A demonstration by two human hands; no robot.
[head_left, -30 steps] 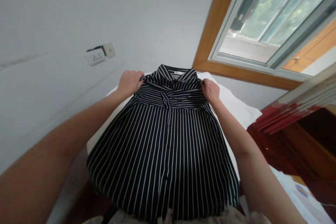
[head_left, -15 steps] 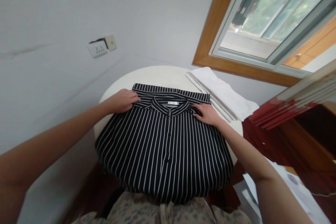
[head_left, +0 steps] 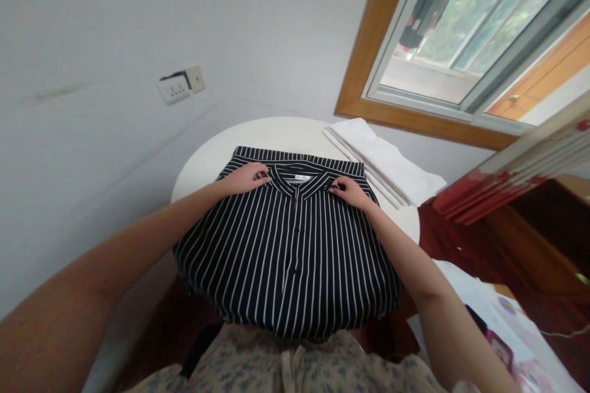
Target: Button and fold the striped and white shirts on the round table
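Pale wall (head_left: pixel 258 24) behind round white table (head_left: pixel 207 150); folded white cloth (head_left: pixel 387 163) at far right edge. Striped shirt (head_left: pixel 288 245) across table's middle, draping over near edge. With left hand (head_left: pixel 247 178) and right hand (head_left: pixel 351 193), pinching fabric on either side of collar (head_left: pixel 317 184), thumbs against fingertips. Looks light, soft and limp, likely apt to slip and crease; best gripped at both shoulders beside collar, kept evenly taut.

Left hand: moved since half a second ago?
Yes. The left hand has shifted rightward in the picture, toward the striped shirt collar, judged against the wall power socket.
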